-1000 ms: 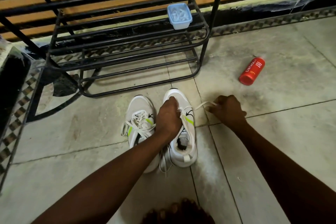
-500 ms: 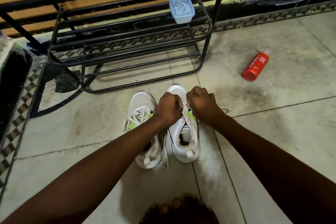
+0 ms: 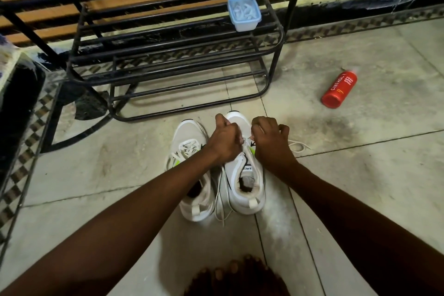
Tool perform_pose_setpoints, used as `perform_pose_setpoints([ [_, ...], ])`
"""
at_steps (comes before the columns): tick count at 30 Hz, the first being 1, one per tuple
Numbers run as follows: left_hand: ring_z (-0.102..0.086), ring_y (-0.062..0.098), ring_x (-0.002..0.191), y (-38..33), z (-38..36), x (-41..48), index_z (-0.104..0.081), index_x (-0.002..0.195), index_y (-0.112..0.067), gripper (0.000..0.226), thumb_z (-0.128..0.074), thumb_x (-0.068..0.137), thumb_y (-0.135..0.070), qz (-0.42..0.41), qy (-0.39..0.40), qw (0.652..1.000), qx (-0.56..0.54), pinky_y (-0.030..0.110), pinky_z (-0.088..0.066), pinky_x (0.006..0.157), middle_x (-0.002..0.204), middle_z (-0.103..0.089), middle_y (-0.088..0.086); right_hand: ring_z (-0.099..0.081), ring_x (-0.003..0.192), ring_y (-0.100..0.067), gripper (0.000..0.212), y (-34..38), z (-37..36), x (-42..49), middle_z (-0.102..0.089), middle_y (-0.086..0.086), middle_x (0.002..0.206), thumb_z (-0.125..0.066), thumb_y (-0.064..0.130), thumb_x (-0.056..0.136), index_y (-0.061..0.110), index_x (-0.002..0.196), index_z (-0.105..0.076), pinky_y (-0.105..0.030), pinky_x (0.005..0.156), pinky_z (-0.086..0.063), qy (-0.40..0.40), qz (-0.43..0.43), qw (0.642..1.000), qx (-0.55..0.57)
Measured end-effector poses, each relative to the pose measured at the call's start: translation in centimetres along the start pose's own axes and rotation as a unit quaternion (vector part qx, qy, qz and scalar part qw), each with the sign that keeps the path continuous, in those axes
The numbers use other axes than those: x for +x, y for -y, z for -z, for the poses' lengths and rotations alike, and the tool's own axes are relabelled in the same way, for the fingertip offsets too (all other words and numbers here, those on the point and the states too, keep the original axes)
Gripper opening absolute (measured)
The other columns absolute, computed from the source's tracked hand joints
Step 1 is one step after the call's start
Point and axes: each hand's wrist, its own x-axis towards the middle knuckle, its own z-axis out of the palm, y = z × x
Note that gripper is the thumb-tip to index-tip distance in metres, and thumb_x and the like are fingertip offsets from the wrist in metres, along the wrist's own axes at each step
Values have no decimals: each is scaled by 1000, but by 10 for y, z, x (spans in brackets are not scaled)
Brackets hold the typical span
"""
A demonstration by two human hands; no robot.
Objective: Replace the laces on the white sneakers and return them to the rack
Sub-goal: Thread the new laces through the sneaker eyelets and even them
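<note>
Two white sneakers with green accents stand side by side on the floor, toes toward the black metal rack [image 3: 271,74]. The left sneaker [image 3: 189,175] has its lace threaded. Over the right sneaker [image 3: 245,190], my left hand [image 3: 224,142] and my right hand [image 3: 269,144] are both curled, pinching the white lace [image 3: 298,146] at the eyelets. One lace end loops on the floor to the right of my right hand; another trails between the two shoes. My hands hide the eyelets.
A pale blue plastic tub [image 3: 243,13] sits on the rack's upper shelf at its right end. A red bottle [image 3: 339,90] lies on the tiles to the right. A dark object [image 3: 16,108] stands at the left edge.
My right hand came back from the right, where it had pulled the lace out, to the shoe's eyelets beside my left hand. The lace end now lies slack on the floor.
</note>
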Motion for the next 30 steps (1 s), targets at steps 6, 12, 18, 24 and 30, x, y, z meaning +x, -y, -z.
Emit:
perform_pose_setpoints([
  [6, -69, 30, 93, -16, 33, -2, -56, 97, -19, 11, -67, 95, -21, 15, 67, 998, -14, 42, -59, 75, 107, -68, 9, -60, 103, -30, 35, -3, 10, 5, -67, -5, 112, -39, 18, 75, 9, 96, -65, -43, 78, -37, 5, 91, 996, 4],
  [12, -61, 15, 59, -28, 81, -19, -64, 87, -9, 16, -75, 94, -18, 51, -43, 954, -291, 29, -51, 57, 70, -66, 2, -61, 99, -31, 34, -6, 5, 4, -66, -5, 111, -43, 21, 76, 9, 98, -66, -42, 77, -37, 16, 97, 995, -18],
  [18, -55, 9, 48, -42, 125, -45, -69, 93, -1, 7, -68, 97, -7, -12, -79, 939, -335, 23, -45, 46, 69, -67, 10, -55, 113, -23, 34, 0, 17, 15, -65, 5, 113, -64, 23, 77, 18, 110, -63, -40, 85, -36, 20, -37, 984, 175],
  [24, -65, 3, 65, -40, 129, -45, -78, 93, -8, 9, -70, 96, -9, -61, -108, 955, -271, 21, -46, 55, 80, -76, 2, -69, 78, -3, 17, 36, 55, 41, -73, 13, 80, -75, 4, 87, 11, 102, -70, -27, 76, -54, 74, -26, 878, 472],
  [30, -64, -6, 71, -22, 141, -49, -82, 87, -23, 9, -76, 92, -20, -48, -161, 976, -137, 16, -45, 64, 78, -75, -14, -72, 69, -21, 4, 19, 55, 44, -74, -7, 72, -72, 12, 90, 15, 87, -73, -35, 66, -57, 12, -89, 856, 509],
])
